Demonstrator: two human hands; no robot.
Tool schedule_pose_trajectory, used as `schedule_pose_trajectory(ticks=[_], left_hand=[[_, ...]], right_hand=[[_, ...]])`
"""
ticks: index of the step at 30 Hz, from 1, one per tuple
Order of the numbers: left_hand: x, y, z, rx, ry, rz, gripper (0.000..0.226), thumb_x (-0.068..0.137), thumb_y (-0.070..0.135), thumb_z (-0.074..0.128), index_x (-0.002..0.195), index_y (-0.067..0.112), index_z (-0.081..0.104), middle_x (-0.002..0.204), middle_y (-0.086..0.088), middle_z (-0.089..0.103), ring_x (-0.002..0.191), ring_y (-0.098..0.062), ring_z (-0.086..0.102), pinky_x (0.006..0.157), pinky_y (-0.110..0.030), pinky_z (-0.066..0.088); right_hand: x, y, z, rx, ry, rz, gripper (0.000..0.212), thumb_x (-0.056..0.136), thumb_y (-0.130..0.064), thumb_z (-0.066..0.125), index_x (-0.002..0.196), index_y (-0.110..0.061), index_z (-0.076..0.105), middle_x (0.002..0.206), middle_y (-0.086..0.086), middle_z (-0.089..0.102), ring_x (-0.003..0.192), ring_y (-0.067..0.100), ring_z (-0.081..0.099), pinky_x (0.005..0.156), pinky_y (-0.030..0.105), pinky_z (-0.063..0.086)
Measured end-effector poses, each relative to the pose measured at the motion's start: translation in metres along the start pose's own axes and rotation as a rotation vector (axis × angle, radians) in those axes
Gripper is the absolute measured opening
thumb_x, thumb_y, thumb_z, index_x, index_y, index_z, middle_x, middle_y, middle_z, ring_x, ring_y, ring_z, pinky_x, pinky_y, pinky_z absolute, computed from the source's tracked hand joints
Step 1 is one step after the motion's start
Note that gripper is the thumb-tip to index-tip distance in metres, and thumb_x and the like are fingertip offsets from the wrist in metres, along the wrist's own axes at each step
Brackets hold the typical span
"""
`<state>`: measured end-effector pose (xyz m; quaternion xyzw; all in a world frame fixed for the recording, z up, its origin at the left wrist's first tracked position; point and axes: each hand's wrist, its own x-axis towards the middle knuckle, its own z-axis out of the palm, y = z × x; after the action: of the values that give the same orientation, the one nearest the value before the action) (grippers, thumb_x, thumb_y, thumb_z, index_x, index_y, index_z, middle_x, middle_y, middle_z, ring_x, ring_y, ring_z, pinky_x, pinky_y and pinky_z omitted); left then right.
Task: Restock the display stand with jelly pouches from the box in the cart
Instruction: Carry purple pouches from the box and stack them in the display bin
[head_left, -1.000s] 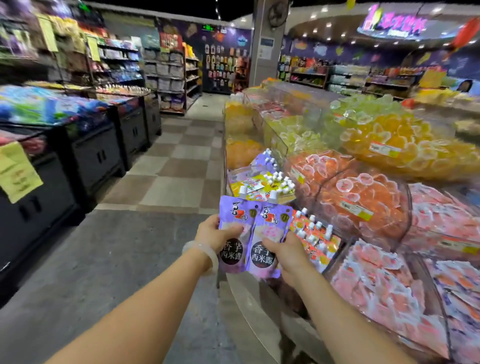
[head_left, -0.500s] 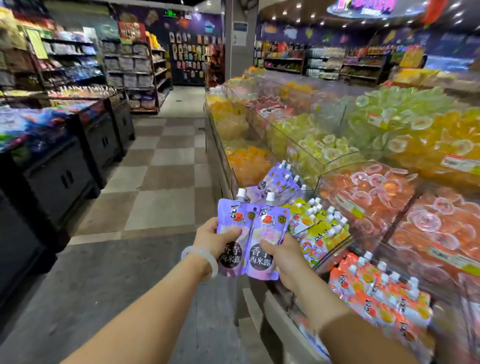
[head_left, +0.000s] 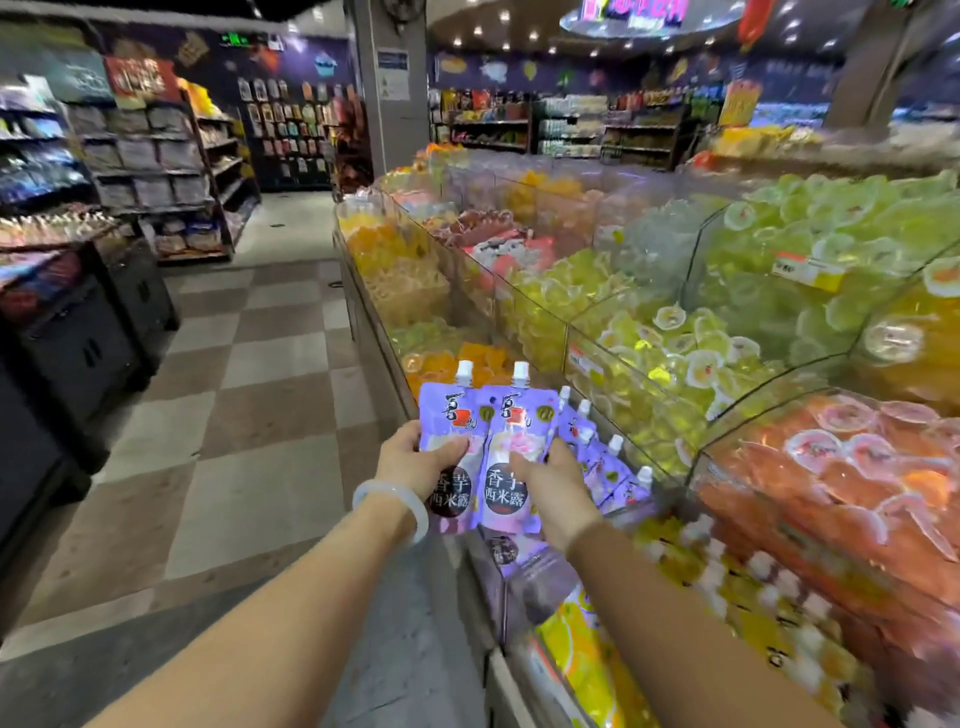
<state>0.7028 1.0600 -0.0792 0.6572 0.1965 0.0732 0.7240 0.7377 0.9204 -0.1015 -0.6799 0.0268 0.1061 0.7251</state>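
**Both hands grip two purple jelly pouches at the stand's edge**

Both hands are closed on pouches: the left hand (head_left: 415, 457) pinches the left jelly pouch (head_left: 451, 441) by its lower side, thumb across the front, and the right hand (head_left: 550, 483) clasps the right jelly pouch (head_left: 511, 452) the same way. Two pouches are held, upright, side by side and overlapping slightly, just above the near edge of the display stand (head_left: 379, 332). One pale bangle (head_left: 395, 501) sits on the left wrist.

Each held pouch is lilac with a white screw cap on top, a red mark near the neck and a dark round label with white characters low on the front.

Just right of them, a row of shelved purple pouches (head_left: 597, 457) shows about four white caps; the right hand covers their lower parts. Below the forearms, yellow pouches (head_left: 587, 660) and another purple pack are blurred. Clear bins of green jelly cups (head_left: 696, 353) and orange jelly cups (head_left: 841, 467) fill the stand behind.
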Motion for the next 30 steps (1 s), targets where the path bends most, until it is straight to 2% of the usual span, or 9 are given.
schedule_pose_trajectory(ticks=[3,5,7,10,15,18,20,24,30], left_hand=[[0.047,0.000,0.024,0.023,-0.116,0.011,0.017,0.082,0.002,0.070,0.081,0.015,0.060,0.075,-0.007,0.067,0.050,-0.009,0.063,0.051,-0.023,0.053],[0.074,-0.009,0.044,0.064,-0.205,-0.011,0.018,0.081,-0.002,0.069,0.082,0.013,0.058,0.071,-0.004,0.063,0.043,-0.003,0.059,0.043,-0.017,0.048],[0.102,-0.030,0.063,0.117,-0.284,-0.047,0.021,0.075,0.001,0.076,0.083,0.012,0.060,0.075,-0.010,0.063,0.055,-0.014,0.058,0.053,-0.024,0.049],[0.139,-0.063,0.084,0.235,-0.426,-0.106,0.046,0.060,0.024,0.083,0.099,0.009,0.066,0.096,-0.014,0.070,0.081,-0.021,0.059,0.079,-0.044,0.053],[0.177,-0.080,0.101,0.388,-0.663,-0.191,0.077,0.084,0.014,0.071,0.148,0.013,0.028,0.142,-0.014,0.044,0.116,-0.023,0.051,0.093,-0.035,0.045],[0.201,-0.091,0.107,0.436,-0.847,-0.192,0.037,0.074,0.003,0.077,0.107,0.010,0.063,0.103,-0.016,0.067,0.086,-0.021,0.058,0.080,-0.034,0.051],[0.209,-0.097,0.111,0.539,-0.878,-0.173,0.023,0.075,0.002,0.075,0.074,0.009,0.054,0.074,-0.002,0.054,0.067,-0.012,0.047,0.060,-0.012,0.043],[0.214,-0.108,0.121,0.512,-0.955,-0.187,0.034,0.084,-0.006,0.063,0.065,0.014,0.043,0.066,0.003,0.043,0.057,-0.003,0.043,0.043,-0.004,0.036],[0.209,-0.121,0.139,0.569,-0.875,-0.015,0.035,0.075,0.001,0.075,0.071,0.011,0.041,0.069,0.003,0.043,0.066,-0.022,0.048,0.057,-0.030,0.033]], right_hand=[[0.039,0.006,-0.009,0.003,0.178,0.004,0.016,0.091,-0.008,0.057,0.105,-0.011,0.050,0.104,0.013,0.061,0.092,0.023,0.058,0.074,0.034,0.050],[0.064,0.023,-0.018,0.012,0.301,0.038,0.038,0.084,-0.032,0.063,0.114,-0.012,0.051,0.115,0.016,0.062,0.098,0.027,0.061,0.083,0.042,0.054],[0.083,0.047,-0.031,0.021,0.410,0.093,0.058,0.077,-0.052,0.062,0.121,-0.017,0.050,0.118,0.011,0.060,0.101,0.028,0.060,0.088,0.044,0.053],[0.087,0.054,-0.037,0.121,0.583,0.164,0.026,0.092,-0.021,0.054,0.116,-0.011,0.048,0.114,0.021,0.057,0.085,0.022,0.050,0.072,0.032,0.041],[0.116,0.076,-0.028,0.172,0.934,0.213,0.025,0.081,-0.011,0.063,0.070,-0.016,0.042,0.063,0.005,0.046,0.061,0.019,0.044,0.057,0.031,0.039],[0.121,0.084,-0.012,0.294,1.044,0.272,0.028,0.068,-0.006,0.070,0.082,-0.011,0.045,0.066,0.008,0.052,0.058,0.022,0.048,0.049,0.028,0.039],[0.118,0.089,-0.007,0.334,1.125,0.315,0.028,0.078,0.003,0.064,0.091,-0.010,0.043,0.074,0.011,0.055,0.064,0.023,0.050,0.053,0.030,0.041],[0.117,0.089,-0.008,0.422,1.233,0.305,0.027,0.075,0.007,0.065,0.096,-0.007,0.055,0.065,0.012,0.058,0.059,0.024,0.052,0.054,0.030,0.040],[0.121,0.097,-0.016,0.151,1.349,0.348,0.035,0.089,0.002,0.050,0.123,0.000,0.044,0.074,0.010,0.055,0.063,0.024,0.052,0.053,0.030,0.038]])
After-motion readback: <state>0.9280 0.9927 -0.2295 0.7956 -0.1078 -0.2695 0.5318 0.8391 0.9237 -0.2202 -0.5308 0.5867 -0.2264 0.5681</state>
